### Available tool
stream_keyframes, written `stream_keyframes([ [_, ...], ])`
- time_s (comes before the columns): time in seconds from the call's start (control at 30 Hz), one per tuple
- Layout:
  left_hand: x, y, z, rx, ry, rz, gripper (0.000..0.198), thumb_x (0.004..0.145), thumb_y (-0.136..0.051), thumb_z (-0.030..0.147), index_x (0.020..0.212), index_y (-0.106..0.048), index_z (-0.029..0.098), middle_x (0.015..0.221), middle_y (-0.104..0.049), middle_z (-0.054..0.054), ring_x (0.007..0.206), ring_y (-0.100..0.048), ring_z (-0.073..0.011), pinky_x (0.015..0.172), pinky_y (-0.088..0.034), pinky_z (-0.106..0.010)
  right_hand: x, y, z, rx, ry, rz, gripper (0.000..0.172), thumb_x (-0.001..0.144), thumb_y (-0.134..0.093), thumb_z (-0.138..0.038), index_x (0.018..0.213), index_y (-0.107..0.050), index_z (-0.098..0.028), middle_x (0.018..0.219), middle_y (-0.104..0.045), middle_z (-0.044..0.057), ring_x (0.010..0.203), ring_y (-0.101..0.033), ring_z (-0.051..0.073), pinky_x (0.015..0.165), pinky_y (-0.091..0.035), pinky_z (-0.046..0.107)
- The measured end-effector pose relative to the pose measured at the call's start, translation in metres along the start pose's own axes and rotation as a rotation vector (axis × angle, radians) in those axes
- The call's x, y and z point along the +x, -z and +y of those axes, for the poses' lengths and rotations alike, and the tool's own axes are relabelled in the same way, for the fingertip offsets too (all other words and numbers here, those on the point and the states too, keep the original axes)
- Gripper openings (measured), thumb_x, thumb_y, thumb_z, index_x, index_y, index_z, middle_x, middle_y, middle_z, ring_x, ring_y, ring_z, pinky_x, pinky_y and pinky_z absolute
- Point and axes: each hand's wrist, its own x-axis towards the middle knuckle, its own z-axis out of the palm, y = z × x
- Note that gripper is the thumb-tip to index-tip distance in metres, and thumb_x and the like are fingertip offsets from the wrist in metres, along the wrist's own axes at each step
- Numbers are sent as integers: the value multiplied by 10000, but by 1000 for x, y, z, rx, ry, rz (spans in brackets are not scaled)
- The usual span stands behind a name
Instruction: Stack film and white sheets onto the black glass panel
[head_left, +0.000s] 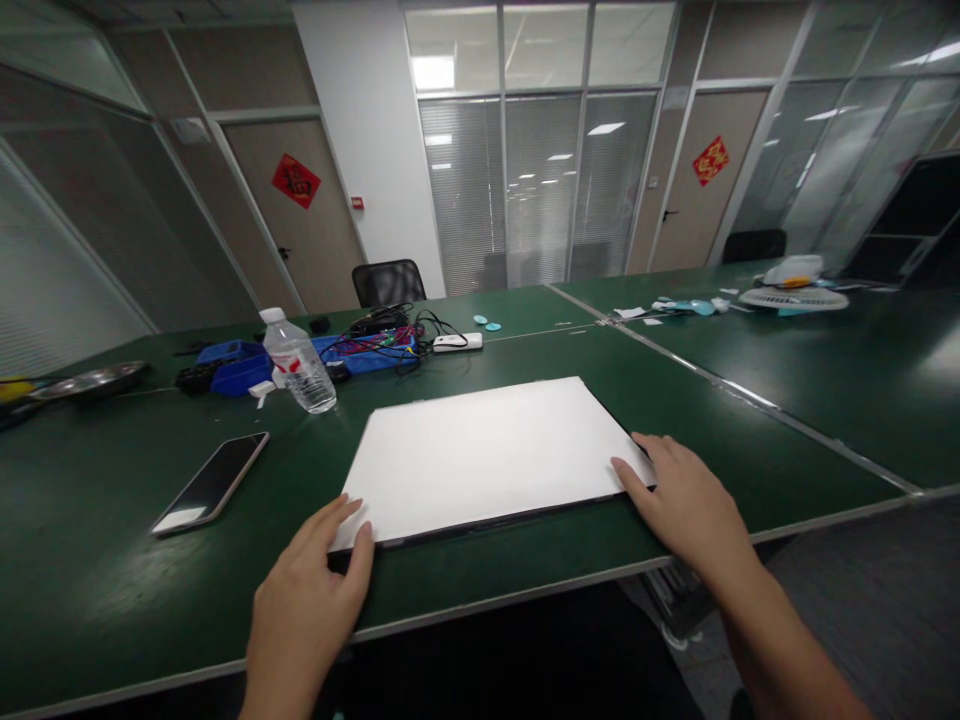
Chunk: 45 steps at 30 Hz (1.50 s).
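A flat white rectangular board (pixel 495 460) with a thin dark edge lies on the green table in front of me. My left hand (pixel 307 590) is at its near left corner, fingers along the left side and thumb at the front edge. On the near right corner, my right hand (pixel 686 500) has its thumb on the white surface and its fingers around the right side. Both hands grip the board by these corners. Whether the white top is a loose sheet or part of the board I cannot tell.
Left of the board lie a smartphone (pixel 214 482) and, farther back, a tilted-looking clear water bottle (pixel 300 365). Behind are blue trays (pixel 367 352) with tangled cables and a white power strip (pixel 457 342). A white fan grille (pixel 793 299) sits at the far right.
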Motion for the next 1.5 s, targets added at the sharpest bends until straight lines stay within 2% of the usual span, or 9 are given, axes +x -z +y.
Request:
stream_keyframes([
  [0.13,-1,-2,-3,-42,-70,71,352,963,-585,472,1164,-784,264,1285,-803,-45,1096,-791,-275,863,-635,-355,3,4,1,108,45,-80,556,1037,-463,-581,1242,-769,-164,1281,-757,177,1209,-699,390,1106,-517,606],
  [0.33,-1,-4,-12,-51,-90,106,327,905,-650,463,1153,-804,313,1156,-844,-9,1119,-796,-323,924,-659,-438,3,8,19,424,-140,-115,523,933,-615,-616,1235,-795,-227,1338,-750,123,1246,-695,359,1106,-540,569],
  [0.53,0,0,-15,-105,8,47,332,861,-703,468,1147,-825,350,1115,-850,5,1124,-794,-341,959,-663,-486,0,15,38,655,-172,-196,679,781,-824,-588,1371,-736,-264,1454,-693,104,1342,-649,369,1211,-458,595],
  [0.73,1,2,-9,-140,121,16,346,838,-691,502,1100,-844,337,1113,-850,-25,1155,-779,-366,999,-641,-522,-3,15,48,885,-97,-214,784,772,-866,-504,1474,-646,-235,1540,-627,129,1406,-609,342,1235,-452,539],
  [0.87,2,4,-8,-156,148,27,354,828,-696,522,1080,-849,327,1092,-854,-31,1112,-796,-353,997,-642,-499,-4,8,44,705,-74,-124,731,827,-793,-460,1505,-623,-247,1513,-650,114,1350,-652,332,1198,-493,538],
  [1.03,3,5,-15,-161,89,17,357,817,-764,553,1084,-843,329,1140,-848,-11,1054,-816,-310,995,-649,-448,-7,0,34,368,23,-12,419,971,-606,-458,1312,-771,-279,1504,-654,105,1346,-645,342,1157,-514,563],
  [1.27,0,-1,-21,-95,-133,87,529,714,-907,541,1179,-806,310,1241,-822,-32,1219,-750,-373,1023,-643,-499,-18,6,32,210,98,69,419,1046,-488,-413,1356,-739,-284,1507,-632,112,1340,-624,337,1115,-528,565],
  [1.4,-1,-5,-23,-127,-209,121,345,869,-784,424,1191,-803,299,1221,-828,-28,1168,-779,-323,1009,-659,-466,-23,7,44,180,117,95,416,1044,-490,-408,1357,-726,-269,1496,-633,126,1355,-610,347,1130,-510,586],
  [1.5,-1,-8,-22,-167,-268,152,236,959,-673,381,1111,-821,276,1227,-827,-38,1207,-764,-308,1111,-603,-496,-21,9,54,141,204,111,400,1038,-500,-413,1317,-745,-265,1495,-639,131,1483,-495,394,1199,-403,686],
])
